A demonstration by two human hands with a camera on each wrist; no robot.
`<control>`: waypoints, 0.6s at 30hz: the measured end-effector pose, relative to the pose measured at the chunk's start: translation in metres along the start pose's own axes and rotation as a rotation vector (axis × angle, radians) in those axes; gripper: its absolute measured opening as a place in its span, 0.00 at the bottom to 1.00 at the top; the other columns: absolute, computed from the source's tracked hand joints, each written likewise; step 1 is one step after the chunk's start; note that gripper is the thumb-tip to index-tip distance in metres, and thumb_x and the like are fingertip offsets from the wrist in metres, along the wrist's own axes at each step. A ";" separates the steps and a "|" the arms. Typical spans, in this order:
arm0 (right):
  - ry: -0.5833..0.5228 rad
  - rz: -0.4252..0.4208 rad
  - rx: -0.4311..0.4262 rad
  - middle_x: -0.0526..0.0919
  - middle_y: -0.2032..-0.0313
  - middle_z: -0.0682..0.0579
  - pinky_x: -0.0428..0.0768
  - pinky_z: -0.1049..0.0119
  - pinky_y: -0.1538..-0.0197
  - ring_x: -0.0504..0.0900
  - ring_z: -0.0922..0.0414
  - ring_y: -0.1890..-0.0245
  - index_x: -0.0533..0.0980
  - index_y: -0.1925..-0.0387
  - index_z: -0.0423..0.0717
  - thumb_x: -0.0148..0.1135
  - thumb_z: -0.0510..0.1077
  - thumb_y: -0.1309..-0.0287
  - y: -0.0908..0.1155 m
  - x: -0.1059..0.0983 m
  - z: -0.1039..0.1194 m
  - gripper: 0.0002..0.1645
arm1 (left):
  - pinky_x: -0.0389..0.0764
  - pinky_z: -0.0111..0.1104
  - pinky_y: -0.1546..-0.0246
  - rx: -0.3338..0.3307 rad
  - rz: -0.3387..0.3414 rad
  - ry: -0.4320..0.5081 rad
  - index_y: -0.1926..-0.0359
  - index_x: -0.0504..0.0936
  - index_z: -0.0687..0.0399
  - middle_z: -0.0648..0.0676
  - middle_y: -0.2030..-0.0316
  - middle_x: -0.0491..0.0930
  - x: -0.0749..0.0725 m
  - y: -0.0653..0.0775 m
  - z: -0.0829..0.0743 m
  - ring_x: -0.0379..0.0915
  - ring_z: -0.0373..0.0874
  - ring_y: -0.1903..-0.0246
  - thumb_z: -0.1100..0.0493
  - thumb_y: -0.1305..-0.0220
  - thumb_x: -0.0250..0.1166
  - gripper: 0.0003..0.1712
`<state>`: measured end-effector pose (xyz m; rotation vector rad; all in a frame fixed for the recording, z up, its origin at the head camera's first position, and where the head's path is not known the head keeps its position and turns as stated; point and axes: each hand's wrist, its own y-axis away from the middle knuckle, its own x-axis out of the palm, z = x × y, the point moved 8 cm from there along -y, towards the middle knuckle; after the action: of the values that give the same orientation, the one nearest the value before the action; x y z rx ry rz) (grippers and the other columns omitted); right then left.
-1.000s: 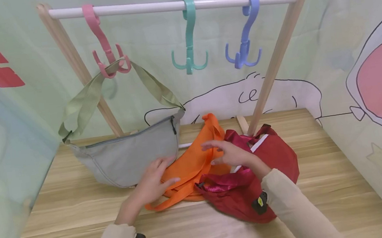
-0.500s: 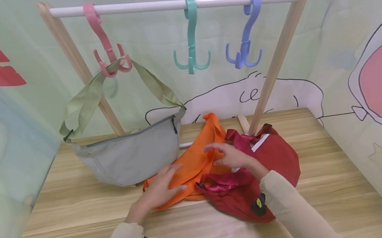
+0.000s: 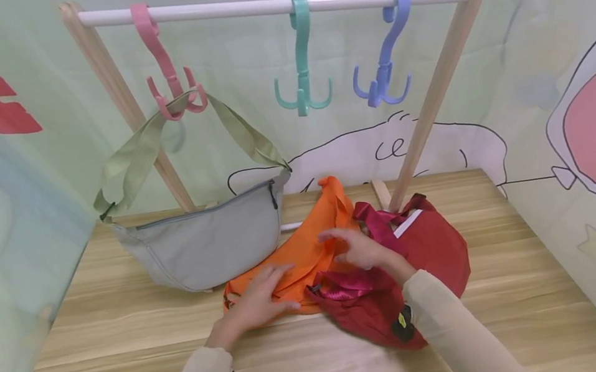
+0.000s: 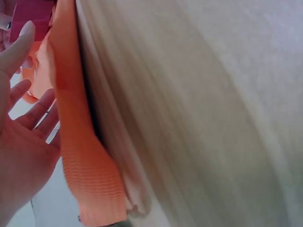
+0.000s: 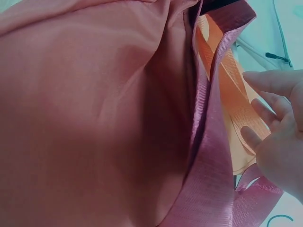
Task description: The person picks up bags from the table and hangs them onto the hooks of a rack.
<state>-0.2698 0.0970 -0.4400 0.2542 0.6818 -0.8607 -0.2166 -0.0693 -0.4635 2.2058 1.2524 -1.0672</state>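
Observation:
An orange bag [image 3: 305,238] lies on the wooden table between a hanging grey bag and a red bag. My left hand [image 3: 259,298] is over its front left part, fingers spread and relaxed; in the left wrist view the hand [image 4: 28,137] is beside the orange strap [image 4: 78,118]. My right hand [image 3: 359,248] hovers where the orange and red bags meet, fingers loosely bent. Beyond a crimson strap [image 5: 208,142] in the right wrist view, that hand [image 5: 279,123] is close to the orange webbing, holding nothing. The red bag [image 3: 436,249] lies partly under my right forearm.
A rack with a white bar [image 3: 229,10] stands behind. The grey bag [image 3: 209,241] hangs by its strap from a pink hook [image 3: 166,65]. A green hook [image 3: 301,60] and a blue hook [image 3: 384,52] carry nothing. A patterned cloth surrounds the table [image 3: 101,363].
My left hand has moved right and slightly toward the front, from near the grey bag to over the orange bag. My right hand has barely shifted. The bags stay in place.

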 end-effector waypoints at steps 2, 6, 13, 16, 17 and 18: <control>0.007 -0.006 -0.009 0.74 0.49 0.39 0.67 0.52 0.44 0.70 0.44 0.46 0.66 0.44 0.31 0.58 0.24 0.54 0.000 0.000 0.000 0.31 | 0.59 0.52 0.43 -0.006 0.013 -0.003 0.37 0.65 0.54 0.60 0.42 0.65 0.002 0.000 0.000 0.58 0.58 0.42 0.47 0.50 0.69 0.42; 0.026 -0.010 -0.025 0.75 0.49 0.39 0.67 0.53 0.44 0.70 0.45 0.46 0.67 0.44 0.31 0.58 0.24 0.54 0.000 0.001 -0.003 0.31 | 0.57 0.53 0.43 0.000 0.032 -0.024 0.37 0.64 0.54 0.60 0.43 0.66 0.007 0.000 0.001 0.58 0.58 0.42 0.48 0.51 0.70 0.42; 0.073 -0.022 -0.027 0.75 0.49 0.41 0.66 0.53 0.43 0.69 0.45 0.46 0.67 0.45 0.32 0.59 0.26 0.54 0.001 0.002 -0.009 0.30 | 0.55 0.54 0.43 0.027 0.049 -0.039 0.37 0.64 0.56 0.59 0.43 0.66 0.012 0.000 0.001 0.59 0.57 0.42 0.51 0.51 0.70 0.42; 0.083 -0.031 -0.016 0.75 0.50 0.41 0.64 0.52 0.42 0.68 0.45 0.46 0.68 0.45 0.33 0.59 0.26 0.55 0.001 0.001 -0.011 0.31 | 0.54 0.53 0.42 0.022 0.053 -0.029 0.36 0.63 0.55 0.59 0.42 0.65 0.012 0.000 0.003 0.57 0.57 0.41 0.52 0.50 0.70 0.41; 0.083 -0.033 -0.012 0.75 0.50 0.42 0.64 0.52 0.42 0.68 0.45 0.46 0.68 0.45 0.33 0.59 0.26 0.55 0.001 0.002 -0.012 0.31 | 0.55 0.53 0.42 0.013 0.057 -0.020 0.36 0.63 0.54 0.59 0.41 0.65 0.012 0.000 0.004 0.56 0.57 0.40 0.52 0.49 0.70 0.41; 0.079 -0.034 -0.009 0.75 0.50 0.42 0.64 0.52 0.42 0.68 0.45 0.46 0.68 0.45 0.33 0.60 0.26 0.55 0.001 0.002 -0.012 0.31 | 0.55 0.53 0.42 0.004 0.061 -0.010 0.36 0.63 0.53 0.59 0.40 0.64 0.012 0.001 0.005 0.55 0.57 0.39 0.52 0.49 0.69 0.41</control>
<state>-0.2736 0.1022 -0.4504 0.2703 0.7649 -0.8838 -0.2145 -0.0665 -0.4761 2.2245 1.1718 -1.0568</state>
